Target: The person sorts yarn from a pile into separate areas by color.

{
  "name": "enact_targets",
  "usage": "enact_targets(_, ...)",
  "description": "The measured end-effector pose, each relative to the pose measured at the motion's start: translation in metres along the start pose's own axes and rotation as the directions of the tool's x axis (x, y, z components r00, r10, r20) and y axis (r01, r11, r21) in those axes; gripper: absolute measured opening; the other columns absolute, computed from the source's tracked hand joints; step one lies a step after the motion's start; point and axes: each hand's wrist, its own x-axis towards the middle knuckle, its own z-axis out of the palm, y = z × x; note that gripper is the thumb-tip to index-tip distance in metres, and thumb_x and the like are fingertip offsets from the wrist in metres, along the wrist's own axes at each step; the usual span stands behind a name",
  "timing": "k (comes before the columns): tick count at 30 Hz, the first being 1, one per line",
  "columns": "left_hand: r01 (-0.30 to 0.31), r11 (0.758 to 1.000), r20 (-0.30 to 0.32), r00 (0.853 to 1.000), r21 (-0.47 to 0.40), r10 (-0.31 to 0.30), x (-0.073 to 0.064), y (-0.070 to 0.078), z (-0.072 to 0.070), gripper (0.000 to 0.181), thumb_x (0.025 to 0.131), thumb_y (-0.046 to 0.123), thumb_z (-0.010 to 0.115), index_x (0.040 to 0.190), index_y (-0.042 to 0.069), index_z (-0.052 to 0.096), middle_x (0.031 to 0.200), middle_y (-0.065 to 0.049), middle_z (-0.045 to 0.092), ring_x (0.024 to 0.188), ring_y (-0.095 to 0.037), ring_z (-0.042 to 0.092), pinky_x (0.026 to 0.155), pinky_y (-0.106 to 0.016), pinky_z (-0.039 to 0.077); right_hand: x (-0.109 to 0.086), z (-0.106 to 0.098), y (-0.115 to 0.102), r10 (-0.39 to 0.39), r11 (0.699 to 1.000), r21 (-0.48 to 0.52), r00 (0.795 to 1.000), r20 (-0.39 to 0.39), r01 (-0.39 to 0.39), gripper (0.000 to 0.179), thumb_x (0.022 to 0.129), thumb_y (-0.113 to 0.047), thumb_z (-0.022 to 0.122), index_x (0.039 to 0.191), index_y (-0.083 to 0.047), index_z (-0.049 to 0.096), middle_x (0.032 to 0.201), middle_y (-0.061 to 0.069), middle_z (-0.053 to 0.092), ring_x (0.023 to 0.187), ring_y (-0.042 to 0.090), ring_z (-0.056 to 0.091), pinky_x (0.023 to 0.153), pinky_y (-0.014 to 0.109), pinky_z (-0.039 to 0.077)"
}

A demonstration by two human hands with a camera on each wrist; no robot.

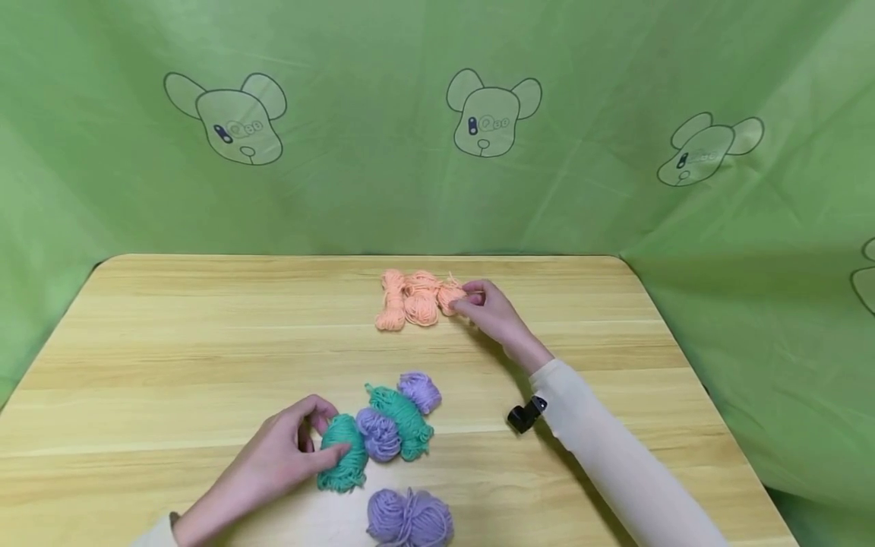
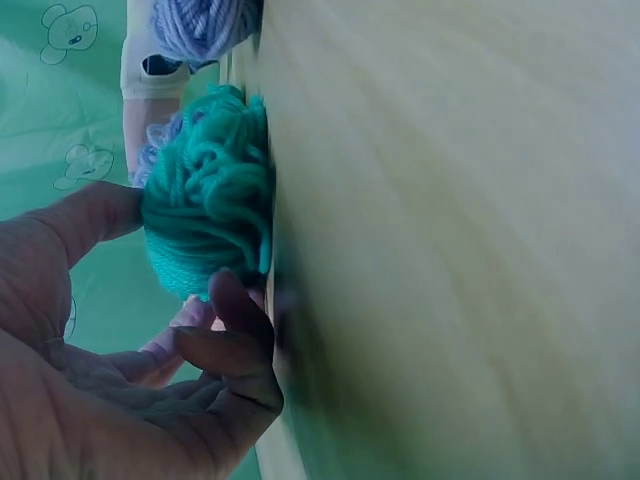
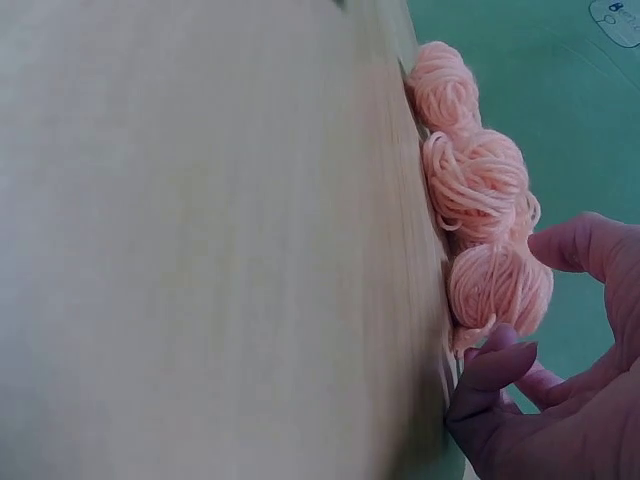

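Near the front of the table, my left hand [image 1: 276, 456] grips a green skein of yarn [image 1: 343, 453], its thumb on one side and fingertips on the other. In the left wrist view this green skein [image 2: 210, 195] rests on the tabletop. Farther back, my right hand [image 1: 497, 313] pinches the rightmost peach ball of yarn [image 1: 449, 296] between thumb and fingers. The right wrist view has that peach ball [image 3: 500, 287] touching its neighbour, a peach skein [image 3: 478, 185]. At the left end of the peach row lies a narrow-waisted skein [image 1: 393, 298].
Right of the left hand, a small purple skein [image 1: 379, 434], another green skein [image 1: 401, 422] and a purple skein [image 1: 420, 392] lie in a slanting row. A tied purple skein [image 1: 410, 518] sits at the front edge of view. Green curtain [image 1: 383, 197] surrounds the wooden table [image 1: 205, 327].
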Motion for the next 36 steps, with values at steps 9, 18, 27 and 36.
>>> enact_targets(9,0.021,0.999,0.03,0.999,-0.039,-0.02,0.002,-0.003,-0.001,0.032,0.084,0.01,0.088,0.11,0.007,0.068,0.09,-0.003,0.058,0.074,-0.019,0.053,0.063,-0.027,0.047,-0.017,0.0,0.002,0.002,1.0,0.024,1.0,-0.011,-0.002,0.059,0.102,-0.024,0.072,0.15,0.001,0.05,0.119,0.014,0.058,0.085,0.02,0.054,0.071,0.028,0.048)
enact_targets(18,0.048,0.994,0.009,0.999,-0.103,-0.047,0.002,-0.002,-0.006,0.027,0.086,0.003,0.083,0.108,0.006,0.067,0.087,-0.005,0.059,0.076,-0.02,0.054,0.064,-0.026,0.046,-0.039,-0.003,-0.001,-0.015,0.999,0.04,0.998,-0.064,0.018,0.051,0.102,-0.021,0.072,0.145,0.0,0.055,0.112,0.011,0.06,0.079,0.02,0.055,0.068,0.029,0.047)
enact_targets(27,0.032,0.983,-0.047,0.998,-0.178,-0.041,-0.005,-0.004,-0.016,0.03,0.089,0.002,0.082,0.115,0.004,0.067,0.084,-0.004,0.057,0.068,-0.014,0.053,0.06,-0.025,0.044,-0.067,-0.005,-0.005,-0.083,0.994,0.068,0.996,-0.016,0.084,0.041,0.101,-0.014,0.071,0.137,0.003,0.063,0.11,0.018,0.071,0.082,0.025,0.06,0.068,0.029,0.051)
enact_targets(36,0.015,0.978,-0.157,0.986,-0.206,-0.048,-0.011,-0.012,-0.03,0.034,0.091,-0.003,0.08,0.12,0.0,0.064,0.096,-0.008,0.065,0.074,-0.017,0.058,0.063,-0.027,0.052,-0.093,0.0,-0.004,-0.144,0.988,0.068,0.985,0.091,0.138,0.037,0.1,-0.013,0.077,0.131,0.005,0.066,0.104,0.011,0.072,0.084,0.023,0.063,0.069,0.025,0.052)
